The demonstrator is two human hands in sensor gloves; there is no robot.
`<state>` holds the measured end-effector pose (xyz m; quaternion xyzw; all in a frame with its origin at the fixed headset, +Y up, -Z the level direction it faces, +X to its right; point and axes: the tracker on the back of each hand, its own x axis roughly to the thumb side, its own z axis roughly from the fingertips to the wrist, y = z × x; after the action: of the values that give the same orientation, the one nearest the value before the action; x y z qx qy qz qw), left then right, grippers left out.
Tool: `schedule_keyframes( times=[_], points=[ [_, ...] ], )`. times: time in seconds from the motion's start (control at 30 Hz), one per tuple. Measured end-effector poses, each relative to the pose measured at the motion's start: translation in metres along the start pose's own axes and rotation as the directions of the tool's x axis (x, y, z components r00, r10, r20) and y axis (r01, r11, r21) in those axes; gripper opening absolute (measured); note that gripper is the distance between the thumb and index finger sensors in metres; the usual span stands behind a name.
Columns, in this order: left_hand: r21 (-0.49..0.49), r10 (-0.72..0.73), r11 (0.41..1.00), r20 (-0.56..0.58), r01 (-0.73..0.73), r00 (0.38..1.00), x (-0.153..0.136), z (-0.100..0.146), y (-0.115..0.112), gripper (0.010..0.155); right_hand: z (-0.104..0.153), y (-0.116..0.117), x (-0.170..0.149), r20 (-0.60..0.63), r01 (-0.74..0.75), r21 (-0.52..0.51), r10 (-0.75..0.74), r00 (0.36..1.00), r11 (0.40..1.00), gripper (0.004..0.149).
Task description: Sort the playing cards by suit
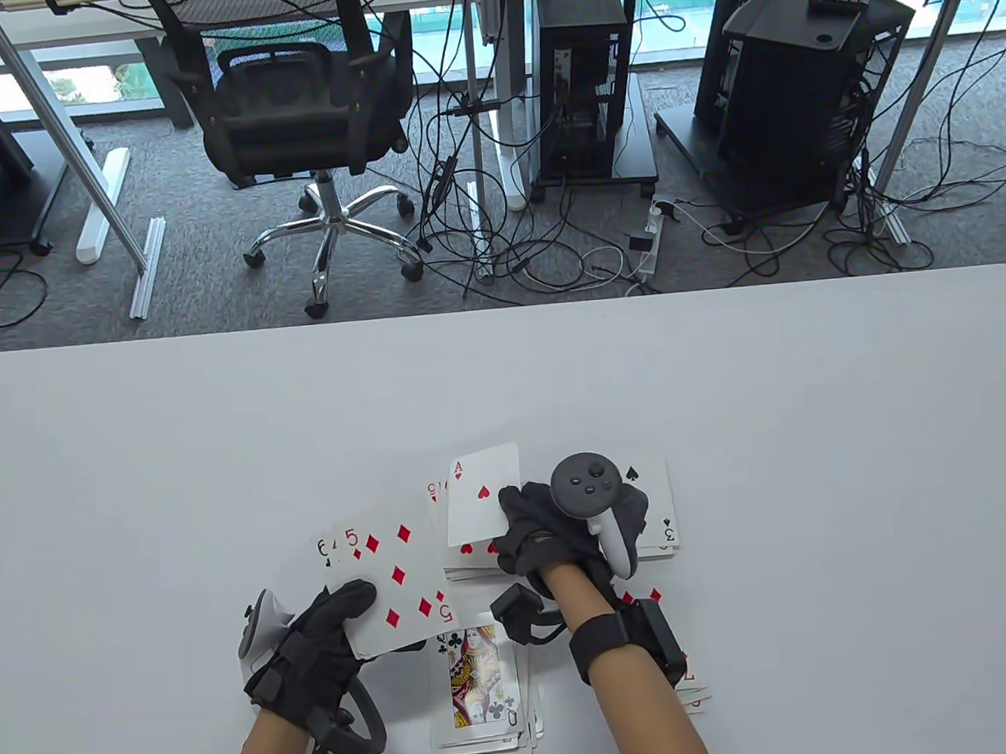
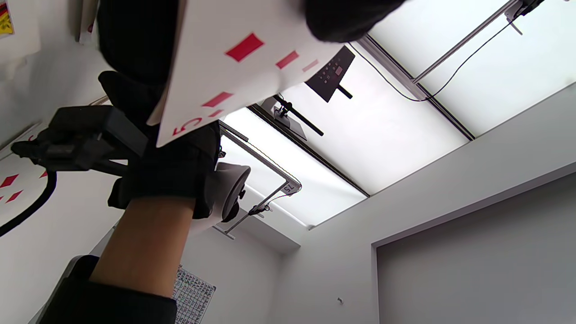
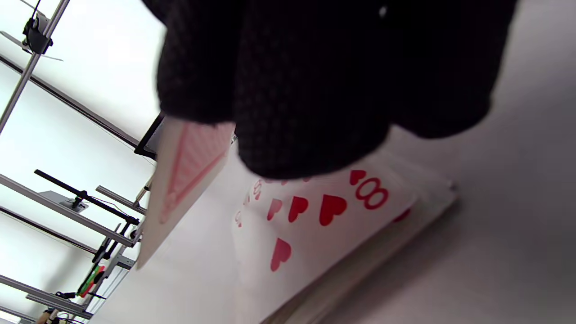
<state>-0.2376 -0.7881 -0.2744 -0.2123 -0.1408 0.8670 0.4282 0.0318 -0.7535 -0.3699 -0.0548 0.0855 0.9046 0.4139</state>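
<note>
Nearest, the club pile (image 1: pixel 479 689) lies topped by a queen, with the diamond pile (image 1: pixel 688 689) under the right forearm. The left hand (image 1: pixel 315 644) grips the unsorted fan, five of diamonds (image 1: pixel 392 584) showing. The right hand (image 1: pixel 555 527) pinches the ace of hearts (image 1: pixel 483 493) above the heart pile (image 3: pixel 324 216); it probably lowers next. The spade pile (image 1: pixel 656 504) sits right.

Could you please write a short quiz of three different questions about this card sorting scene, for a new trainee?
1. True or false: the right hand holds the ace of hearts.
2. Which card tops the fan in the left hand? A) five of diamonds B) king of spades C) two of clubs
3. Fill in: the pile nearest the person shows a queen of ____ on top.

Key: 1 true; 2 A, the five of diamonds; 3 clubs.
</note>
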Motion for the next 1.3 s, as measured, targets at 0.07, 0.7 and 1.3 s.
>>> schedule_keyframes(
  times=[0.07, 0.7, 1.3],
  points=[
    [-0.001, 0.000, 1.000, 0.003, 0.000, 1.000, 0.000, 0.000, 0.000, 0.052, -0.003, 0.008, 0.003, -0.019, -0.130, -0.010, 0.130, 0.991, 0.991, 0.043],
    [-0.008, 0.007, 1.000, 0.006, -0.007, 1.000, 0.003, -0.001, 0.000, 0.052, -0.007, 0.042, 0.020, -0.063, -0.728, 0.072, 0.732, 0.679, 0.682, 0.063],
    [-0.003, 0.016, 1.000, -0.015, -0.016, 1.000, 0.000, 0.000, -0.002, 0.052, 0.077, -0.004, 0.055, 0.557, -0.161, -0.159, 0.223, 0.800, 0.974, 0.056]
  ],
)
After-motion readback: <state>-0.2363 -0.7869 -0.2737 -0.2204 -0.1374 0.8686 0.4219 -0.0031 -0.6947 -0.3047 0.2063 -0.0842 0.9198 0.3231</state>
